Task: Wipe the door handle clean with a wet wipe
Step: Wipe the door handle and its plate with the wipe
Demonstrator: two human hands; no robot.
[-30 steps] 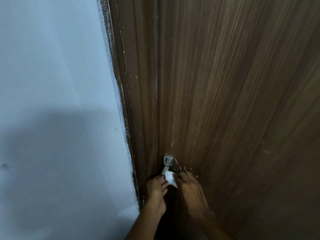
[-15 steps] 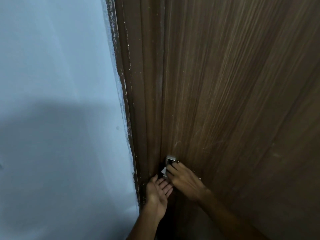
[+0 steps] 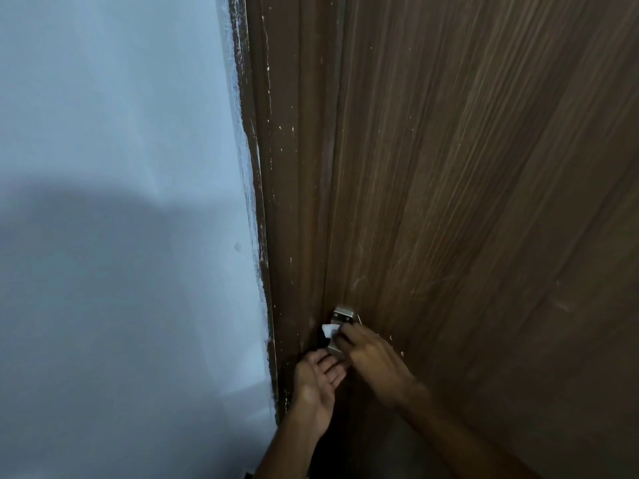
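A silver metal door handle (image 3: 343,315) is fixed low on the dark wooden door (image 3: 484,202), close to the frame. My right hand (image 3: 375,361) lies over the lower part of the handle and presses a white wet wipe (image 3: 329,330) against it; only a corner of the wipe shows at the fingertips. Just below, my left hand (image 3: 316,382) is palm up with its fingers spread, holding nothing, beside the bottom end of the handle.
The brown door frame (image 3: 287,202), flecked with white paint, runs down left of the door. A pale blue wall (image 3: 121,202) fills the left side, with a broad shadow across its lower half.
My right hand has moved up onto the handle with the wipe. My left hand has let go of the wipe, opened and dropped slightly below the handle.
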